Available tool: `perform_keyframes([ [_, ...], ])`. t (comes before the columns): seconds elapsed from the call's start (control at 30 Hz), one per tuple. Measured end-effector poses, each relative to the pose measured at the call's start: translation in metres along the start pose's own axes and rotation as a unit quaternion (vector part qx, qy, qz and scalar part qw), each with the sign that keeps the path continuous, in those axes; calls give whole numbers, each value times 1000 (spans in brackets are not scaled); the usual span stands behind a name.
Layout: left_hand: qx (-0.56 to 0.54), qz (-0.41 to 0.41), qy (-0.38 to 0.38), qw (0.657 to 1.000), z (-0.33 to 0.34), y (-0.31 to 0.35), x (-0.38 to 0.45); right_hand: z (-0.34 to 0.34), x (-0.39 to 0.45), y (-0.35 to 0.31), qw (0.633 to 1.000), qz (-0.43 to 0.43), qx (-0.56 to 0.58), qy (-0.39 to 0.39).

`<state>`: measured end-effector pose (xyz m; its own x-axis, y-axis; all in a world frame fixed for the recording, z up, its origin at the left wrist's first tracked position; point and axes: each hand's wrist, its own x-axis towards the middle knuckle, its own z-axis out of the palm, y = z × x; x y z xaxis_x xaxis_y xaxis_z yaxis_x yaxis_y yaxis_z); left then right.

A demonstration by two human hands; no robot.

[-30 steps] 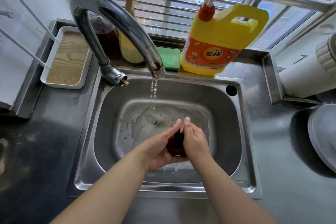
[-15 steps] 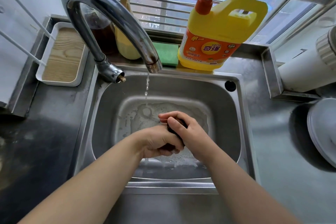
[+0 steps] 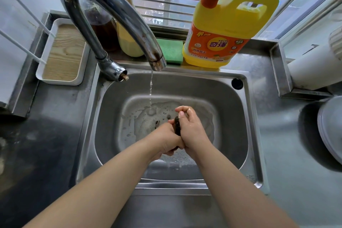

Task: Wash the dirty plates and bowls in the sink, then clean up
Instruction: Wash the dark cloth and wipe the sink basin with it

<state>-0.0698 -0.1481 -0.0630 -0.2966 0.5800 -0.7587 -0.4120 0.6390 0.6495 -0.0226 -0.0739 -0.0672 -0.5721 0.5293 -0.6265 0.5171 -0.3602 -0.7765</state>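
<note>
2 hands, left hand (image 3: 166, 138) and right hand (image 3: 191, 129) in closed grip on dark object (image 3: 177, 126), foamy sink (image 3: 111, 116) beneath, thin tap stream (image 3: 150, 89) just beyond grip

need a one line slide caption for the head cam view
Both hands, left and right, squeeze a dark scrubber over the foamy sink beside the faucet's thin stream.

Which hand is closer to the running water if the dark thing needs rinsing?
Probably the right hand. Its fingers reach nearest the thin stream from the tap, while the left hand sits lower, nearer the person. Both grip the dark thing together.
</note>
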Motion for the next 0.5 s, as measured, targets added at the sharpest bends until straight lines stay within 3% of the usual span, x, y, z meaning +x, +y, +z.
perform_keyframes([
  [0.13,87,31,14,996,-2,-5,-3,1,-1,3,996,76,33,39],
  [0.23,42,-9,-15,999,-11,-13,-3,-6,-6,4,996,63,27,-59],
  [0.3,-17,-44,-26,999,-22,-15,-3,-25,-9,0,988,-19,-57,-142],
  [0.33,-24,-55,-27,998,-28,-15,-2,-38,-10,-1,967,-83,-156,-185],
  [0.37,-13,-58,-29,998,-34,-14,-2,-49,-11,-2,921,-144,-282,-225],
  [0.43,46,-58,-32,997,-40,-12,0,-55,-14,-1,796,-224,-495,-268],
  [0.47,84,-55,-37,994,-39,-10,1,-51,-16,1,762,-239,-540,-265],
  [0.5,122,-49,-41,990,-36,-8,3,-45,-16,3,757,-248,-551,-249],
])
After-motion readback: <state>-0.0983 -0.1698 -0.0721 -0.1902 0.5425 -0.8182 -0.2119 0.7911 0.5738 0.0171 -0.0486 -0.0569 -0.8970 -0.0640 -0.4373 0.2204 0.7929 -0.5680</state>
